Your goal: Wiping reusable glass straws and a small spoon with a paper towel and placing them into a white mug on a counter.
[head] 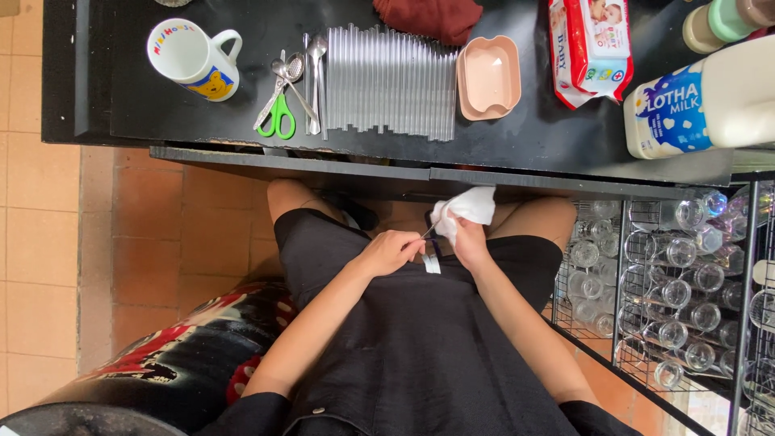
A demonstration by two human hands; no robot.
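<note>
Left hand (390, 252) pinches a thin metal utensil (429, 232); right hand (468, 242), at three o'clock, grips a white cloth (467, 207). Utensil looks stiff, light, probably slippery: best held by its handle.

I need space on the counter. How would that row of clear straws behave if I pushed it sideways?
The clear straws lie loose side by side, so they would probably roll and scatter. They look thin and light, likely sliding easily on the smooth black counter.

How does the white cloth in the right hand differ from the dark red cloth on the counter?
The white cloth is held bunched in the right hand over the lap; the dark red cloth lies untouched at the counter's far edge, partly out of frame. White is small and bright; red looks bigger and darker. Both are crumpled.
</note>
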